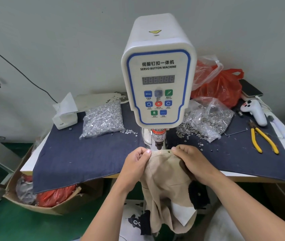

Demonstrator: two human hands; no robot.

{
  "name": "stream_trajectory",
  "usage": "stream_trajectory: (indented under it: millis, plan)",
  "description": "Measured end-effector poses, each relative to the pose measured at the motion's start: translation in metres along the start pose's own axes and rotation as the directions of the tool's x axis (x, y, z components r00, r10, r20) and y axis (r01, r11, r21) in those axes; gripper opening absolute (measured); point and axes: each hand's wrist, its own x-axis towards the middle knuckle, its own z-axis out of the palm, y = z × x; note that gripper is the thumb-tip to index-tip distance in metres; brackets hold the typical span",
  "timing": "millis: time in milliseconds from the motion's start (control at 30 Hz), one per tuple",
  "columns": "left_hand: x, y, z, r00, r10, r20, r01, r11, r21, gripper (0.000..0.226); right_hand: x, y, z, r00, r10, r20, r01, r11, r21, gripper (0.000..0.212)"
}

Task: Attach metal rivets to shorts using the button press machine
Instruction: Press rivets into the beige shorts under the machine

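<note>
- One rivet [169, 151] already set in the tan shorts [166, 174] — sits just in front of the press head [158, 136].
- Left hand [136, 162] and right hand [188, 159] each pinch the fabric edge at the counter [89, 160] front — both grips holding cloth.
- Judging by the full bags of rivets [103, 119], more placements likely remain.

Both hands are gripping the shorts [166, 173], the left hand [136, 164] left of the rivet [169, 151] and the right hand [190, 160] right of it. The button press machine [158, 84] is standing just behind the grip (its punch directly beyond the rivet). Pliers [262, 140] are lying well right.
</note>
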Motion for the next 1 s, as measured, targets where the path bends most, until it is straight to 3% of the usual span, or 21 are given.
stream_trajectory:
  millis: [433,1000]
  plan:
    - [0.0002,-0.0001,-0.0001,0.999,-0.037,0.033,0.039,0.997,-0.063,0.04,-0.0034,0.0012,-0.0015,1.0,-0.022,-0.01,0.022,1.0,-0.018,0.039]
    - [0.0008,-0.0025,0.001,0.999,-0.013,0.037,0.015,0.999,-0.052,0.034,-0.001,0.0053,-0.0037,0.999,-0.034,0.017,0.036,0.997,-0.067,0.045]
